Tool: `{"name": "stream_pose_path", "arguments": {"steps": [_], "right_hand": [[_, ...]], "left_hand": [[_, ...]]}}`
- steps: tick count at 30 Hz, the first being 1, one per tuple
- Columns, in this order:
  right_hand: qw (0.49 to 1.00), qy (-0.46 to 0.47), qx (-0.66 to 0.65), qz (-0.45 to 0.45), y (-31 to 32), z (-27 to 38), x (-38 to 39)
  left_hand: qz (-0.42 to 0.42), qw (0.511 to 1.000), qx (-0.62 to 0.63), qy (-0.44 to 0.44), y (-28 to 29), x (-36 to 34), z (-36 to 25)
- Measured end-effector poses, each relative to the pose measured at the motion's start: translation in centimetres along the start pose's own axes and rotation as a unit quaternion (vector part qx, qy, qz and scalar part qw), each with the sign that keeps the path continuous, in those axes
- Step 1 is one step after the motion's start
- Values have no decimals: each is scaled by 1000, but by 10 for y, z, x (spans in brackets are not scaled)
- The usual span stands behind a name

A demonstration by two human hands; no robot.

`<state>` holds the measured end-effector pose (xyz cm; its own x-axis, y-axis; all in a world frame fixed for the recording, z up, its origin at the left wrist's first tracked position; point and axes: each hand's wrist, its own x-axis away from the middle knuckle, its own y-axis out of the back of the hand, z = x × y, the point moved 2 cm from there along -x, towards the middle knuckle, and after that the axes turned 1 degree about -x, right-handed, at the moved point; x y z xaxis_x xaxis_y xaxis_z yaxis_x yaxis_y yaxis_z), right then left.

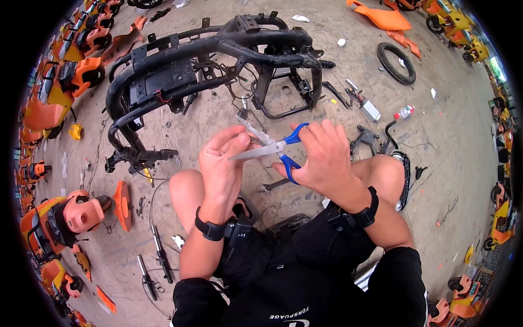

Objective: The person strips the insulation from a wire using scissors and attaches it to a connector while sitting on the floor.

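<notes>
The scissors [279,147] are held in the right hand [326,155], just beyond its fingertips and to its left, with the blades spread apart and directed toward the left hand [220,159]. The right hand is curled about the blue loops; how many fingers are passed through them cannot be told. In the left hand, thumb and fingers are brought together in a pinch beside the blades, but whether anything is gripped there cannot be made out.

The scissors can be judged light and stiff, easily steered from the wrist. The metal will probably be slick and sharp-edged, so they are best taken by the loops, with the blades and pivot left untouched.

Much of the lower loop's far side is covered by the right hand. The blade farther from the body is blurred against the pale floor [259,218], and its tip is hard to separate from the things behind it. Beyond both hands, a black frame [239,46] is seen with wires [238,79] hanging from it, their lower ends lost in clutter above the left hand. Well to the left of the left hand, orange scooters [87,212] are bent and partly cut off by the dark rim.
</notes>
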<state>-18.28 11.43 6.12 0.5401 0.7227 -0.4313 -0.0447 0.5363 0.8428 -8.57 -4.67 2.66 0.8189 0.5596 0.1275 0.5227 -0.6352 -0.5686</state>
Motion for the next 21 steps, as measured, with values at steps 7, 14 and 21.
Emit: {"name": "stream_pose_path", "arguments": {"steps": [7, 14, 21], "right_hand": [[1000, 0, -1, 6, -1, 0, 1], [1000, 1, 7, 14, 0, 0, 1], [1000, 8, 22, 13, -2, 0, 1]], "left_hand": [[-3, 1000, -3, -2, 1, 0, 3], [3, 1000, -3, 3, 0, 2, 3], [7, 1000, 2, 18, 4, 2, 5]]}}
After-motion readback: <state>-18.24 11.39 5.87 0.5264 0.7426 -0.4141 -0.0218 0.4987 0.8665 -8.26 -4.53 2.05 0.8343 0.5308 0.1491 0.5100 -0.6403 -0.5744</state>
